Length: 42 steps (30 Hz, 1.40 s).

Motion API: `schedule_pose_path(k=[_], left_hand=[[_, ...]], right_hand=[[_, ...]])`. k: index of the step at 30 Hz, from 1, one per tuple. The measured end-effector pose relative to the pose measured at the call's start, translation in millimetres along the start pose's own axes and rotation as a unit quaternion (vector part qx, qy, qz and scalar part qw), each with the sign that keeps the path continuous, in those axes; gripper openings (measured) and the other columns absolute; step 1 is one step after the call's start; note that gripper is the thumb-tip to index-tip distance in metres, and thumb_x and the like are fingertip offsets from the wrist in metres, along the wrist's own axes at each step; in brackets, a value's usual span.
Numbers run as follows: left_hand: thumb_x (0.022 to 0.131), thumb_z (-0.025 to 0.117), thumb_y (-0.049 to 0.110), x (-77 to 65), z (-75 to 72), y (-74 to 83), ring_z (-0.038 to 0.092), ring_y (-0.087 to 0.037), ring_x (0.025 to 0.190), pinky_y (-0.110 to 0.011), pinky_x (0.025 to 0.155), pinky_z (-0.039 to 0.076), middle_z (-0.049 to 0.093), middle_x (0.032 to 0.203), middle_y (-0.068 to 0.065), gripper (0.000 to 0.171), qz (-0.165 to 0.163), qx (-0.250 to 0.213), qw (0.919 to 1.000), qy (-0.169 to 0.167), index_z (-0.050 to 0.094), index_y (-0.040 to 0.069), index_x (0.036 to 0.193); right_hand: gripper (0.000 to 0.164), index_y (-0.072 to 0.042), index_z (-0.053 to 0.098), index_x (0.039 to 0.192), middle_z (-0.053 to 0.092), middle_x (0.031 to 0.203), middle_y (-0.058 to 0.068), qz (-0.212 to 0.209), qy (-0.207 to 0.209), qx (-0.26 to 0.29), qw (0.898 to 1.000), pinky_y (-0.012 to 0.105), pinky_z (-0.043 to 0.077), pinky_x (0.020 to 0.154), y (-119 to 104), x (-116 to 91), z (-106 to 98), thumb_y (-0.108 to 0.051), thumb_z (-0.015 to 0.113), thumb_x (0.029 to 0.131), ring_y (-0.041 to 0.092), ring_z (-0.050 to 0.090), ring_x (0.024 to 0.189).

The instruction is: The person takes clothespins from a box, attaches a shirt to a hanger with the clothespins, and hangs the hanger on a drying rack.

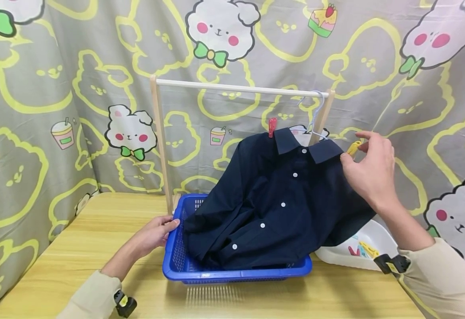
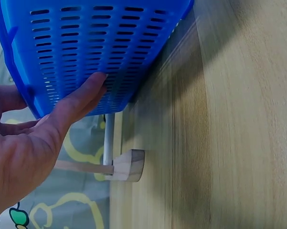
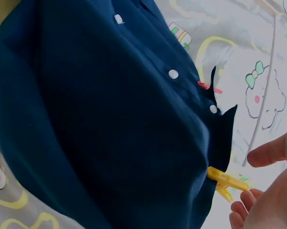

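Note:
A dark navy shirt [image 1: 256, 190] with white buttons hangs from a pale blue hanger [image 1: 316, 117], its lower part lying in a blue plastic basket [image 1: 236, 275]. My left hand [image 1: 154, 232] grips the basket's left rim, fingers against the perforated wall [image 2: 95, 47] in the left wrist view. At the shirt's shoulder on the right, beside the collar, a yellow clothespin [image 3: 227, 180] bites the cloth. Around it is my right hand [image 1: 372, 166], thumb and fingers spread apart, fingertips right at the pin's handle end. Another clothespin, red [image 1: 272, 127], stands on the opposite shoulder.
The hanger's hook is over the white bar [image 1: 236, 86] of a small wooden-post rack [image 1: 160, 146] behind the basket. To the right, partly behind the shirt, a white tray [image 1: 332, 257] holds several coloured clothespins [image 1: 368, 249]. A patterned curtain [image 1: 117, 40] backs the wooden table [image 1: 109, 221].

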State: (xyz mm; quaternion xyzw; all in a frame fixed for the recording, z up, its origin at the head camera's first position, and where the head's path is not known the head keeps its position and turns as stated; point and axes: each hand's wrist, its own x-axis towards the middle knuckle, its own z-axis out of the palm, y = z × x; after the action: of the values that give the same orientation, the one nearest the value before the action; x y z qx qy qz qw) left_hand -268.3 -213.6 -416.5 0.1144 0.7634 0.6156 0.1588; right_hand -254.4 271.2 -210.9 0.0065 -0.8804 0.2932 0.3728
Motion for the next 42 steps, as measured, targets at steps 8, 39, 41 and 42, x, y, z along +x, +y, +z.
schedule_pose_path(k=[8,39,41,42], left_hand=[[0.110,0.042,0.026,-1.4,2.2,1.3,0.069,-0.031,0.111,-0.049,0.094,0.056,0.062,0.130,-0.028,0.058,-0.002,-0.006,1.0000,0.002,0.031,-0.015,0.148],[0.110,0.041,0.026,-3.6,2.8,2.6,0.070,-0.030,0.109,-0.047,0.092,0.057,0.063,0.128,-0.028,0.056,0.002,-0.010,0.9999,-0.003,0.032,-0.016,0.147],[0.110,0.041,0.026,-3.6,3.0,2.5,0.070,-0.030,0.109,-0.048,0.093,0.056,0.063,0.128,-0.028,0.056,0.003,-0.008,1.0000,-0.005,0.032,-0.016,0.147],[0.110,0.041,0.026,-3.7,3.0,2.7,0.070,-0.030,0.109,-0.048,0.093,0.056,0.063,0.128,-0.028,0.056,0.003,-0.007,1.0000,-0.005,0.032,-0.016,0.146]], right_hand=[[0.054,-0.001,0.048,0.142,0.050,0.123,0.028,-0.024,0.013,0.005,1.000,0.058,0.025,0.100,-13,1,5,-0.020,0.057,0.093,0.044,0.040,0.119],[0.044,-0.002,0.058,0.131,0.061,0.109,0.021,-0.122,-0.086,0.052,0.987,0.058,0.035,0.099,-55,-22,69,-0.011,0.063,0.089,0.039,0.052,0.110],[0.044,-0.002,0.058,0.132,0.060,0.109,0.021,-0.127,-0.108,0.053,0.985,0.059,0.033,0.101,-58,-26,78,-0.012,0.064,0.089,0.039,0.052,0.109],[0.044,-0.002,0.058,0.132,0.060,0.110,0.021,-0.129,-0.117,0.053,0.983,0.059,0.033,0.102,-59,-28,83,-0.013,0.064,0.089,0.039,0.052,0.109]])
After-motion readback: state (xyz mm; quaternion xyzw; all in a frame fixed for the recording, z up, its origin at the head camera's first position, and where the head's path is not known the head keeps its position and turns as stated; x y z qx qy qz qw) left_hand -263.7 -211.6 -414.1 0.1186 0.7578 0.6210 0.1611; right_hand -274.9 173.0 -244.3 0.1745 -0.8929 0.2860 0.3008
